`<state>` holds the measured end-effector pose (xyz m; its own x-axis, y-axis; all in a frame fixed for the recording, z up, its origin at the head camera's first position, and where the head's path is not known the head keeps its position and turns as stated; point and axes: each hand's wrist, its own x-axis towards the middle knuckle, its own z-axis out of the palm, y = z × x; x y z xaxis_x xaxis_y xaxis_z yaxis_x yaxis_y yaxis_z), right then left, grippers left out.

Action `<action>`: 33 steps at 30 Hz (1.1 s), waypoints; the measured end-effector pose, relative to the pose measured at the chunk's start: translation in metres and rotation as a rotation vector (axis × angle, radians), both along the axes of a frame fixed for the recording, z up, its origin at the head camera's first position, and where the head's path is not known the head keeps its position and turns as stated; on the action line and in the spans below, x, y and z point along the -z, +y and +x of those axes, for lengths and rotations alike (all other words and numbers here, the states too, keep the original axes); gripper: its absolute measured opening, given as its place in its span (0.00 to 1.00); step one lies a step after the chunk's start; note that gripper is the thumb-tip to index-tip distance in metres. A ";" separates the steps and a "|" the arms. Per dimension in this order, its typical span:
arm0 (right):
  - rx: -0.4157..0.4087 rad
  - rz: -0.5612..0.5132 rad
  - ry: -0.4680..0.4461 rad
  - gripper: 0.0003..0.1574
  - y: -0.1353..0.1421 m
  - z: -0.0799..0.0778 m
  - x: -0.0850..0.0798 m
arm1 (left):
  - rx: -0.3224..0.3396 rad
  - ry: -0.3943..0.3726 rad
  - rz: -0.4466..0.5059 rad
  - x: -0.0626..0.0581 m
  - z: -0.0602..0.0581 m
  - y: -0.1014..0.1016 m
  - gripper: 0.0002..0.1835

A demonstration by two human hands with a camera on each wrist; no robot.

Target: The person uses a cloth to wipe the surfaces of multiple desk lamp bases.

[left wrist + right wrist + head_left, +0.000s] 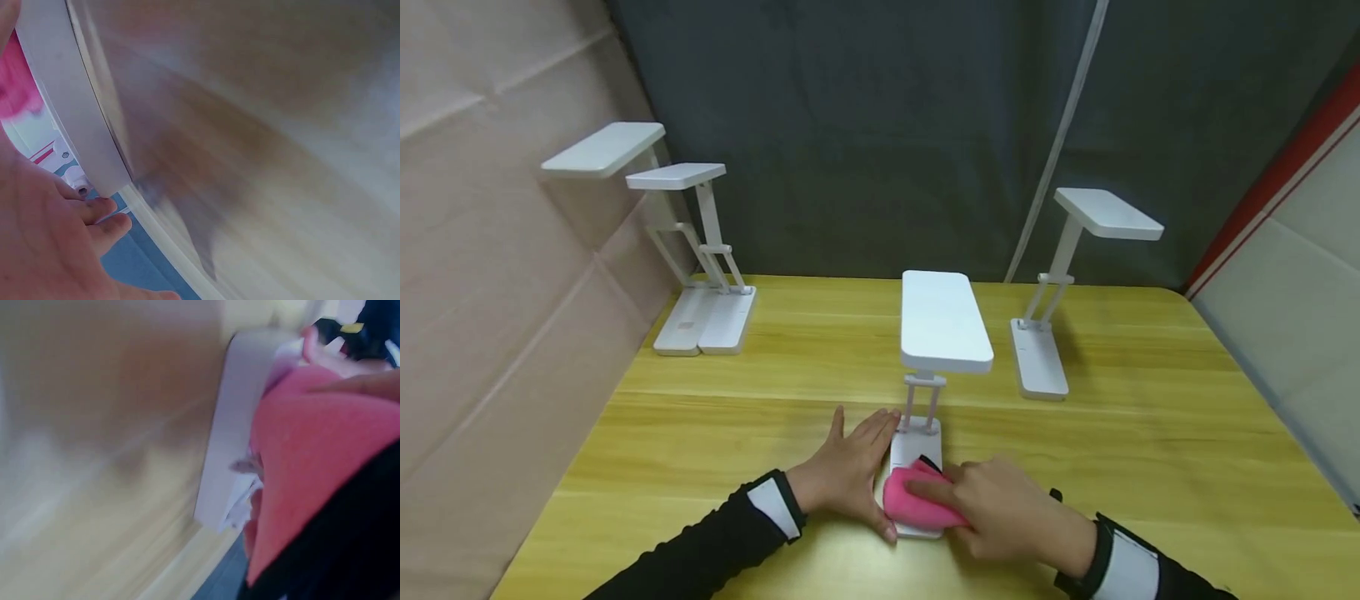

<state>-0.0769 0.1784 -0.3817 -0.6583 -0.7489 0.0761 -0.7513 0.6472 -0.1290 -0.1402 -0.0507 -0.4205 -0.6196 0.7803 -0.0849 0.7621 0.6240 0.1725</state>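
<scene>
A white folding desk lamp (943,321), with a flat rectangular head on a thin hinged arm, stands upright near the middle of the table. My left hand (850,475) rests against the left side of its base (917,450), fingers straight and thumb spread toward the near corner. In the left wrist view, fingertips (109,228) touch the base's side. A folded pink cloth (917,500) with a black edge is gripped in my right hand (1007,508) and lies against the top of the base. The right wrist view shows the cloth (312,425) covering part of the base.
Two similar white lamps (726,321) stand side by side at the back left, beside a pale fabric wall (512,292). Another lamp (1041,362) stands at the right rear. A dark curtain (850,142) hangs behind the wooden table (1150,433).
</scene>
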 end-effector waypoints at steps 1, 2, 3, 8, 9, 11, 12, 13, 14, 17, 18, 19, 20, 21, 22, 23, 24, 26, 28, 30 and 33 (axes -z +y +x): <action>-0.013 -0.005 -0.026 0.39 0.001 0.003 -0.001 | 0.001 0.006 0.000 0.000 0.000 0.000 0.76; -0.026 -0.013 -0.052 0.39 0.001 0.005 -0.002 | 0.001 0.014 -0.002 0.001 0.000 0.001 0.76; -0.037 -0.023 -0.079 0.38 0.002 0.007 -0.002 | 0.002 0.025 -0.005 0.001 0.000 0.001 0.76; -0.106 -0.067 -0.270 0.39 0.008 0.008 -0.009 | 0.006 0.046 -0.013 0.001 0.000 0.000 0.75; -0.123 -0.077 -0.319 0.39 0.011 0.007 -0.011 | 0.010 0.042 -0.010 0.001 0.000 0.000 0.76; -0.119 -0.092 -0.408 0.40 0.018 0.003 -0.017 | 0.015 0.030 0.001 0.002 0.001 0.000 0.76; -0.100 -0.103 -0.426 0.41 0.021 0.001 -0.020 | 0.016 0.029 0.006 0.002 0.001 0.000 0.76; -0.075 -0.109 -0.411 0.40 0.025 -0.002 -0.022 | 0.015 0.028 0.010 0.002 0.001 0.000 0.75; -0.037 -0.111 -0.371 0.39 0.028 -0.006 -0.023 | 0.012 0.024 0.014 0.002 0.001 0.000 0.75; 0.115 -0.078 -0.191 0.39 0.037 -0.016 -0.020 | 0.009 0.019 0.017 0.002 0.000 0.000 0.75; 0.158 -0.046 -0.120 0.39 0.039 -0.018 -0.016 | 0.010 0.021 0.017 0.002 0.000 0.000 0.74; 0.196 -0.012 -0.065 0.40 0.041 -0.019 -0.011 | 0.012 0.017 0.016 0.002 0.001 0.000 0.74; 0.228 0.020 -0.032 0.40 0.043 -0.020 -0.006 | 0.014 0.017 0.015 0.003 0.001 0.000 0.74; 0.251 0.043 -0.014 0.41 0.044 -0.020 -0.002 | 0.016 0.021 0.013 0.004 0.001 0.000 0.74; 0.265 0.063 0.003 0.42 0.045 -0.019 0.003 | 0.018 0.028 0.012 0.004 0.001 0.000 0.75; 0.273 0.074 0.010 0.43 0.046 -0.018 0.006 | 0.020 0.033 0.012 0.004 0.001 0.000 0.74; 0.275 0.075 0.007 0.43 0.046 -0.016 0.009 | 0.021 0.040 0.007 0.004 0.000 0.000 0.75; 0.266 0.060 -0.021 0.42 0.046 -0.012 0.010 | 0.021 0.050 0.003 0.004 0.000 0.000 0.75; 0.239 0.049 -0.039 0.41 0.047 -0.007 0.009 | 0.023 0.054 0.008 0.003 -0.001 0.000 0.75; 0.207 0.048 -0.056 0.40 0.046 -0.003 0.006 | 0.023 0.054 0.011 0.004 -0.001 0.000 0.75; 0.166 0.058 -0.056 0.39 0.045 0.006 0.004 | 0.022 0.048 0.019 0.005 -0.002 -0.001 0.75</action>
<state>-0.0712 0.2233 -0.3853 -0.7755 -0.6314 -0.0041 -0.6259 0.7696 -0.1264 -0.1422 -0.0515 -0.4254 -0.6055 0.7948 -0.0402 0.7832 0.6041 0.1469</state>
